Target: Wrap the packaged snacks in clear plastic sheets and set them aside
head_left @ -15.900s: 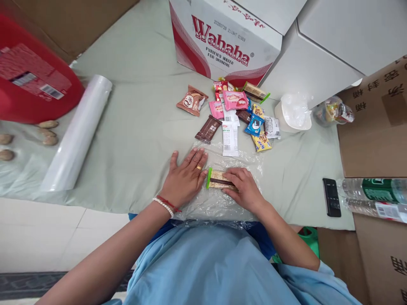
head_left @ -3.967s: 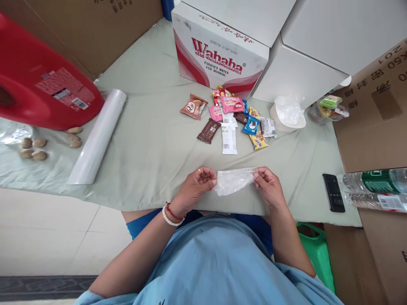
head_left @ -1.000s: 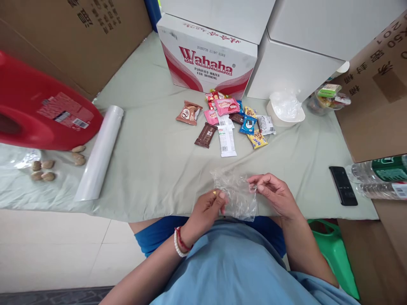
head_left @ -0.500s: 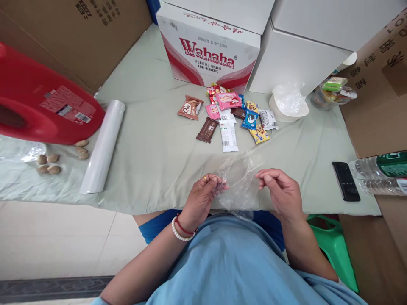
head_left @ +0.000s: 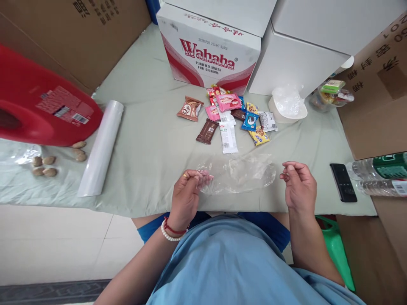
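**Clear, crinkled plastic bag (head_left: 238,174) stretches from a single pinch**

The left hand (head_left: 187,188) pinches one end of the bag between thumb and fingers, some fingertips showing through the film; whether they are inside or behind it is unclear. The right hand (head_left: 300,186) curls loosely just beside the other end, apart from the bag and with nothing visible in its fingers. The bag lies between the two, over the near part of a pale green, cloth-covered surface (head_left: 146,178). It looks nearly weightless, limp and slippery, likely to cling to itself and tear if jerked; a soft thumb-and-finger pinch on each edge of the mouth, layers parted, should serve best. Beyond it lies a flat, white rectangular snack packet (head_left: 228,137), then a loose pile of small, colourful snack wrappers (head_left: 228,101), backed by a white-and-red cardboard water carton (head_left: 210,59).
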The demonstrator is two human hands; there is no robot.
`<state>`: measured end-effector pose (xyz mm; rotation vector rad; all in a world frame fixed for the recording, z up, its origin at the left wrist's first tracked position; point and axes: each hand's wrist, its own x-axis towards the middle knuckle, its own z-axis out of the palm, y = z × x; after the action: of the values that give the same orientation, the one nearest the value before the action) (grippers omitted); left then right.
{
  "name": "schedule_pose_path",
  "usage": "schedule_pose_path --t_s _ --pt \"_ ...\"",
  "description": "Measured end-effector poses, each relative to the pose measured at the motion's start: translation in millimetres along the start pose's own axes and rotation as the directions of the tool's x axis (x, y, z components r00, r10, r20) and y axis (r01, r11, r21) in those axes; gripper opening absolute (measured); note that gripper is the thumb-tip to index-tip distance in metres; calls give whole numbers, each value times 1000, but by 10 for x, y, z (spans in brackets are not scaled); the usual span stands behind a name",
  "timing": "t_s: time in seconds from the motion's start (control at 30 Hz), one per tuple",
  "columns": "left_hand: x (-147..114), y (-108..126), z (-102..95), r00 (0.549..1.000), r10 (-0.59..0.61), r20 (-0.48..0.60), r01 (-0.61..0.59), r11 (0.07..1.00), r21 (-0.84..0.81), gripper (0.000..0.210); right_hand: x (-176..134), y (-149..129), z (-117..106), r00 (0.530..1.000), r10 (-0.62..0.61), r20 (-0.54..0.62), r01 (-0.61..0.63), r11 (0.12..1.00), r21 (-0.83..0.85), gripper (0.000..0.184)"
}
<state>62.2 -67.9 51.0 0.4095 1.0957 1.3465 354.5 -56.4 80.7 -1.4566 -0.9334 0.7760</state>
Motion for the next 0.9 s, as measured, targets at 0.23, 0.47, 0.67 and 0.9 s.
schedule_pose_path --t_s 0.23,0.47,0.67,0.9 --pt "-111 113 11 998 28 61 -32 997 68 16 112 -110 80 981 -173 91 189 959 -210 44" --pt "-127 -32 -300 992 125 -27 -108 932 346 18 -70 -323 123 619 -325 715 689 663 -294 53" --pt "-301 96 -657 978 150 145 -208 626 751 24 -359 -122 80 486 -284 827 786 556 -270 50" --pt "-530 144 -593 954 59 295 -295 379 877 31 -375 -344 411 386 -341 857 853 485 -191 56"
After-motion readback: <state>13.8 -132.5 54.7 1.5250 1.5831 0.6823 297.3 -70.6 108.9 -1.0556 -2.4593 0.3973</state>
